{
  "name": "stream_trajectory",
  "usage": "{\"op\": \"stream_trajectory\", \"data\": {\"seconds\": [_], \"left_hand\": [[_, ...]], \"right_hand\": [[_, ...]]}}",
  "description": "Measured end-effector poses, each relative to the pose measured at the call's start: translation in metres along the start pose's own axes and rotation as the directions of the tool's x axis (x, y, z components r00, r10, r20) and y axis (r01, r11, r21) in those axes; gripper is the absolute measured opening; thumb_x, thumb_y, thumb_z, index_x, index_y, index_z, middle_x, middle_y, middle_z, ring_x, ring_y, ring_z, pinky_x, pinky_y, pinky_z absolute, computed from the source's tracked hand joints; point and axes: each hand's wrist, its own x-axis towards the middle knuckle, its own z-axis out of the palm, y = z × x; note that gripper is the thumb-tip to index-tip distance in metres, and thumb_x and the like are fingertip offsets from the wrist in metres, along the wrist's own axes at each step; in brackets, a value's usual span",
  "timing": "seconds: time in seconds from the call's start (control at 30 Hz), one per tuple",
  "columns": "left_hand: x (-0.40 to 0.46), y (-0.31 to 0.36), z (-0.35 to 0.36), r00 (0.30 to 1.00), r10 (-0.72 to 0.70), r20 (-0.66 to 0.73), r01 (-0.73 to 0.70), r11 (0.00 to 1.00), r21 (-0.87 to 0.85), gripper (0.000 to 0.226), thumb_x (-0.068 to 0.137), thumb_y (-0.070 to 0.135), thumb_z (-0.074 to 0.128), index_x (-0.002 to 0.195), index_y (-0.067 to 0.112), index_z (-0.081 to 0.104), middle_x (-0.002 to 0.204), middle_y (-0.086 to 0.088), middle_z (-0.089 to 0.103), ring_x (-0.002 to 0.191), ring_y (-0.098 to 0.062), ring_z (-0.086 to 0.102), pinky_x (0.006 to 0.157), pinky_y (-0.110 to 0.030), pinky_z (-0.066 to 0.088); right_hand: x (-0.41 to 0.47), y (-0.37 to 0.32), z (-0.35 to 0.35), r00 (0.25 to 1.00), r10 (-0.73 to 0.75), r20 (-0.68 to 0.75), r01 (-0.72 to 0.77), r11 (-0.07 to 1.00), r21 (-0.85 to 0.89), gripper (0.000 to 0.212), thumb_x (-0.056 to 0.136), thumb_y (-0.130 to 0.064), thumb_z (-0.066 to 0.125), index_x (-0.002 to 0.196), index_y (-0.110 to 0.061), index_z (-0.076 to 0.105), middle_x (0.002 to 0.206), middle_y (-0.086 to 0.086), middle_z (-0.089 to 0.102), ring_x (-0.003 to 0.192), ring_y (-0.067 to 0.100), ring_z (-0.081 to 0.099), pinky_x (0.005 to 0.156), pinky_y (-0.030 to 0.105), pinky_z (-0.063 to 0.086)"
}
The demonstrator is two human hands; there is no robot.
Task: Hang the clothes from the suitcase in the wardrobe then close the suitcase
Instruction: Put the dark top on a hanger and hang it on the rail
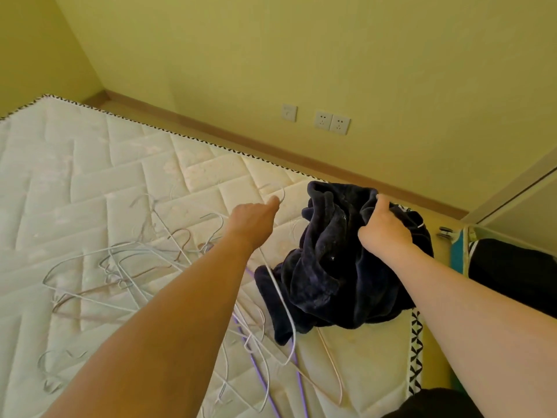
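L hand (256, 218) gripped a white wire hanger (281, 300) by its hook, over the mattress (90, 176). R hand (384, 227) clutched a dark fleece garment (328, 276) heaped near the mattress edge, w/ loose hangers (120, 267) scattered left.

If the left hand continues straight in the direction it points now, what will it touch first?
Probably only bare mattress. The left hand, holding a white hanger, points up and right, passing left of the dark garment. Beyond the mattress edge comes the wall; depth is unclear.
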Motion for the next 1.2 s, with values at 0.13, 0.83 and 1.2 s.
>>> {"op": "stream_trajectory", "data": {"seconds": [0.13, 0.83, 1.2], "left_hand": [[0.028, 0.013, -0.046, 0.979, 0.064, -0.196, -0.064, 0.998, 0.006, 0.012, 0.101, 0.015, 0.035, 0.112, 0.018, 0.035, 0.057, 0.001, 0.044, 0.043, -0.025, 0.043, 0.046, -0.034, 0.044], [0.117, 0.075, -0.174, 0.944, -0.224, -0.242, 0.229, 0.973, -0.009, 0.015, 0.090, 0.001, 0.039, 0.096, 0.014, 0.037, 0.074, -0.002, 0.046, 0.069, -0.026, 0.047, 0.047, -0.025, 0.022], [0.123, 0.103, -0.233, 0.933, -0.257, -0.253, 0.211, 0.957, -0.197, 0.031, 0.093, 0.006, 0.036, 0.123, 0.007, 0.044, 0.112, -0.010, 0.059, 0.095, -0.033, 0.059, 0.065, -0.034, 0.042]], "right_hand": [[0.005, 0.009, -0.005, 0.985, 0.048, 0.167, -0.042, 0.998, -0.042, 0.028, 0.091, -0.011, 0.043, 0.117, -0.017, 0.052, 0.093, 0.009, 0.060, 0.067, 0.025, 0.051, 0.053, 0.031, 0.033], [0.061, -0.022, 0.020, 0.947, -0.107, 0.303, 0.127, 0.991, -0.049, 0.040, 0.097, -0.012, 0.044, 0.137, -0.011, 0.049, 0.121, 0.010, 0.060, 0.101, 0.028, 0.059, 0.072, 0.029, 0.047], [0.091, 0.008, -0.021, 0.912, 0.217, 0.348, -0.409, 0.546, 0.731, 0.031, 0.079, -0.018, 0.058, 0.106, -0.004, 0.066, 0.095, 0.018, 0.068, 0.086, 0.035, 0.066, 0.078, 0.037, 0.055]]}}
